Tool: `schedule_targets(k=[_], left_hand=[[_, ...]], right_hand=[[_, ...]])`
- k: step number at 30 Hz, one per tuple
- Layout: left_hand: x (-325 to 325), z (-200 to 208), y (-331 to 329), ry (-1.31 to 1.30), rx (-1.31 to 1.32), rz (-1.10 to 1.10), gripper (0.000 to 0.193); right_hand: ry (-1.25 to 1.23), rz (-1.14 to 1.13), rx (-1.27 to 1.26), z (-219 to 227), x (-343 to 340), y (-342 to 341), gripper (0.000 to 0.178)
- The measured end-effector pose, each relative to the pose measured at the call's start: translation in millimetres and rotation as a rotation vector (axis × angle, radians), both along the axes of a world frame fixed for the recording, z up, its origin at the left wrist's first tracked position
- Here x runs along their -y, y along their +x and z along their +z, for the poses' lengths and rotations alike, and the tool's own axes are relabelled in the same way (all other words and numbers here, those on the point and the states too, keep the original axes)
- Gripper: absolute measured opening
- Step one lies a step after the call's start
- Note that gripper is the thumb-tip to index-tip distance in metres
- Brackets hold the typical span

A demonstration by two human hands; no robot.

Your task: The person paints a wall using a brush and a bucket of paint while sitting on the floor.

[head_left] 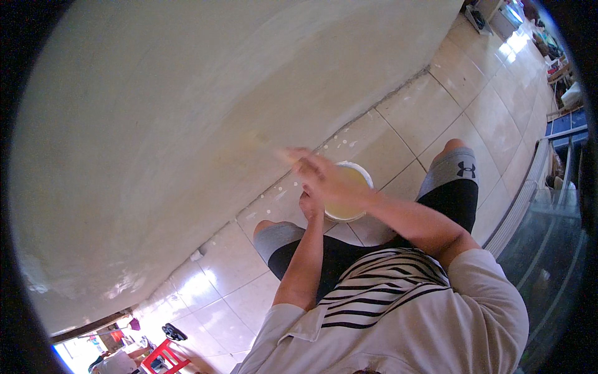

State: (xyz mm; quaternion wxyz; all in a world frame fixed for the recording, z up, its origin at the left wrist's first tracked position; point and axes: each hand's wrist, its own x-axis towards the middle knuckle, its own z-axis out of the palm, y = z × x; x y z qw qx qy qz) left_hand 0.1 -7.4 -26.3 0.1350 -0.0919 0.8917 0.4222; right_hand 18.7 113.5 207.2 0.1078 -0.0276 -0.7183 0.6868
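Note:
My right hand point(319, 177) reaches across to the wall point(187, 93), closed around a paintbrush point(260, 142). Motion smears both hand and brush; the bristle end is against or very close to the wall's lower part. Under my right forearm stands a round white bucket point(364, 168) with pale yellow liquid point(346, 204) in it. My left hand point(311, 204) is closed at the bucket's left rim and seems to grip it. Part of its fingers are hidden behind my right hand.
Glossy tiles point(398, 134) with pale drips point(344, 142) border the wall. My bent knees flank the bucket. Glass panels in metal frames point(536, 243) lean at right. A red plastic stool point(165, 356) and a dark sandal point(174, 332) are at lower left; clutter lines the far right.

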Motion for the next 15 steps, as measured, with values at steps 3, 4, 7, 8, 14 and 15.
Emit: schedule_targets(k=[3, 4, 7, 8, 14, 15], left_hand=[[-0.8, 12.4, 0.6, -0.047, 0.042, 0.026, 0.071], [-4.3, 17.4, 1.1, -0.073, 0.064, 0.027, 0.071], [-3.5, 17.9, -0.1, -0.028, 0.098, 0.014, 0.071], [-3.0, 17.7, 0.5, -0.035, 0.089, 0.016, 0.071], [0.8, 5.8, -0.6, -0.01, -0.041, 0.012, 0.072], [11.3, -11.1, -2.8, 0.039, -0.105, 0.014, 0.072]], right_hand=[[-0.101, -0.132, 0.264, 8.8, -56.3, 13.2, 0.038], [-0.095, -0.211, 0.352, 6.0, -72.5, 18.2, 0.037], [-0.259, -0.441, 0.241, -9.0, -92.1, 23.7, 0.035], [-0.283, -0.483, 0.232, -11.8, -93.9, 25.0, 0.037], [-0.064, -0.542, 0.1, -20.4, -12.6, -6.9, 0.042], [-0.015, -0.495, 0.07, -9.4, 13.1, -15.4, 0.044]])
